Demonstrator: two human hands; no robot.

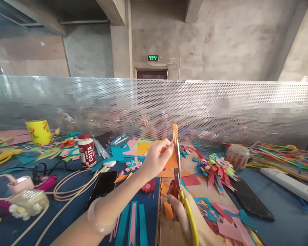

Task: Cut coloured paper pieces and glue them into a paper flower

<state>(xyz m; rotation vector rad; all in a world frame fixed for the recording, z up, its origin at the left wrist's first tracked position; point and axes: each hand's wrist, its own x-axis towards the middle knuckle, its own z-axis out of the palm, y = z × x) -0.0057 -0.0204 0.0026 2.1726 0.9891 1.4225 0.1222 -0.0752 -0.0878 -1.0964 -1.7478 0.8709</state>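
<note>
The left hand point(156, 159) pinches a folded piece of orange paper point(172, 155) between thumb and fingertips and holds it upright above the table point(284, 218). The right hand point(184, 212) grips the yellow-handled scissors point(181, 191) from below, fingers closed through the handles, with the blades pointing up and meeting the lower edge of the orange paper. A pale bangle point(99, 217) sits on the left wrist.

Under the hands lie orange offcuts point(168, 209), a red paper square point(191, 180) and a small red paper flower point(149, 186). Just to the right stands a multicoloured paper flower point(217, 167), with a dark phone point(248, 201) beyond it and pink strips point(229, 229) near the right forearm. Further right are a roll of tape point(237, 155), a heap of coloured straws point(282, 157) and a white power strip point(290, 184).

To the left lie teal and pink paper strips point(133, 222), a second phone point(104, 184) on a cable, a Costa bottle point(86, 149) and a yellow tape roll point(38, 131). A perforated metal screen point(154, 102) closes off the far edge of the table.
</note>
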